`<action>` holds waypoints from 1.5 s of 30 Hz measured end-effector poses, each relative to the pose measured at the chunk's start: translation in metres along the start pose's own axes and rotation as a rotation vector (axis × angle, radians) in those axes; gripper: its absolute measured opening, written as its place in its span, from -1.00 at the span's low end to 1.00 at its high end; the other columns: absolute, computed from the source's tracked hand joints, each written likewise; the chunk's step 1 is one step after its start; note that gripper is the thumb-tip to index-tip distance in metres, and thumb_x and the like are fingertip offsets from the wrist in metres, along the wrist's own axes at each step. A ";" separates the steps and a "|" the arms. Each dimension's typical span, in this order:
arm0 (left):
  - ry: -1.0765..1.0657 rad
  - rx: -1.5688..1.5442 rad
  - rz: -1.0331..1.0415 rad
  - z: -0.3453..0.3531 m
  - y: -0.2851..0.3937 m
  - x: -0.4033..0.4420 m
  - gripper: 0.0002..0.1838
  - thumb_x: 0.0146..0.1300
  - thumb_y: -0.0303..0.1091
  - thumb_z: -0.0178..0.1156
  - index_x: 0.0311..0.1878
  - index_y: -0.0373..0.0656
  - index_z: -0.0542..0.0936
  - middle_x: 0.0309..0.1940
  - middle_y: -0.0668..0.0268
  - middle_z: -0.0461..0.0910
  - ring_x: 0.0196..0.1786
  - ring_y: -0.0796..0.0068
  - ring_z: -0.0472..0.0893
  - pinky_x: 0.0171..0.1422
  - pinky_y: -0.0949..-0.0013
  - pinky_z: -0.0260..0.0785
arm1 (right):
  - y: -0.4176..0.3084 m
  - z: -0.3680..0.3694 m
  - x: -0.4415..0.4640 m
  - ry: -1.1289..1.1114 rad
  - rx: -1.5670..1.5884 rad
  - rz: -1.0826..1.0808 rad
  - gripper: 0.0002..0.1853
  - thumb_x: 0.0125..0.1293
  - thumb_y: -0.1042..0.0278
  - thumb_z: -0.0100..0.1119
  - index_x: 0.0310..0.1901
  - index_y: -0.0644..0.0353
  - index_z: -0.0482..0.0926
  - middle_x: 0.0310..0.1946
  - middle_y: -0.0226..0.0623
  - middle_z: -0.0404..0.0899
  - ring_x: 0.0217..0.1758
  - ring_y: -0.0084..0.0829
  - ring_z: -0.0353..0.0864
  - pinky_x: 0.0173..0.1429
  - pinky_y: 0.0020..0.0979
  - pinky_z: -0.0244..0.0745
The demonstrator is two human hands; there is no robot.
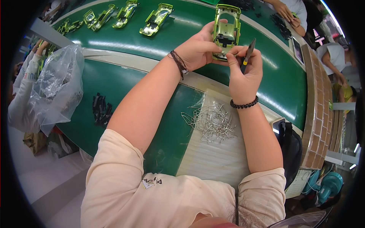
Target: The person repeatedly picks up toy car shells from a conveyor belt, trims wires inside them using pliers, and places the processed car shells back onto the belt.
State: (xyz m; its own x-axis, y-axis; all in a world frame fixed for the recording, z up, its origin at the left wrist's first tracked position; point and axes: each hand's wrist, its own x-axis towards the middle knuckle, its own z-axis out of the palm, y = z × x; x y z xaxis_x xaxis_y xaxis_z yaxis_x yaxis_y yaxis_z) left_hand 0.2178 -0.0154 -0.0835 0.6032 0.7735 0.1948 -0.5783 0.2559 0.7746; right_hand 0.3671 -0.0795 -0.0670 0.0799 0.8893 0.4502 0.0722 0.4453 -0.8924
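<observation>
In the head view, my left hand (199,47) is closed around a bright green toy car body shell (227,29), raised above the green table with its silvery inside facing me. My right hand (247,72) holds a pointed metal tool (249,51) with a black and yellow handle, its tip pointing up and away. The right thumb and fingertips press at the shell's near end; whether a small part is pinched there cannot be made out. Below my hands, a pile of bent metal wire pieces (215,123) lies on a white foam sheet (213,157).
More green car shells (156,19) stand in a row along the far left table. Black parts (100,109) lie left of my arm, near a clear plastic bag (57,85). A brick-patterned ledge (315,110) borders the right side. Other people work nearby.
</observation>
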 end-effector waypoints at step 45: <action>-0.011 0.008 0.037 0.000 -0.002 0.000 -0.19 0.30 -0.50 0.16 0.54 0.11 0.03 0.46 0.25 0.23 0.40 0.21 0.41 0.37 -0.05 0.39 | 0.002 -0.002 0.003 0.015 0.012 -0.031 -0.72 0.25 0.76 0.20 -0.17 0.21 0.35 -0.22 -0.35 0.54 -0.25 -0.64 0.41 -0.11 -0.58 0.41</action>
State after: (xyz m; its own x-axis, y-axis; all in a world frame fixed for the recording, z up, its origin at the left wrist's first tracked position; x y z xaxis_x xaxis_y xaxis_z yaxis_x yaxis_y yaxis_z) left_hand 0.2188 -0.0165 -0.0848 0.5875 0.7757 0.2304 -0.5964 0.2227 0.7712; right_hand 0.3698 -0.0759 -0.0668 0.0932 0.8736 0.4777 0.0629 0.4736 -0.8785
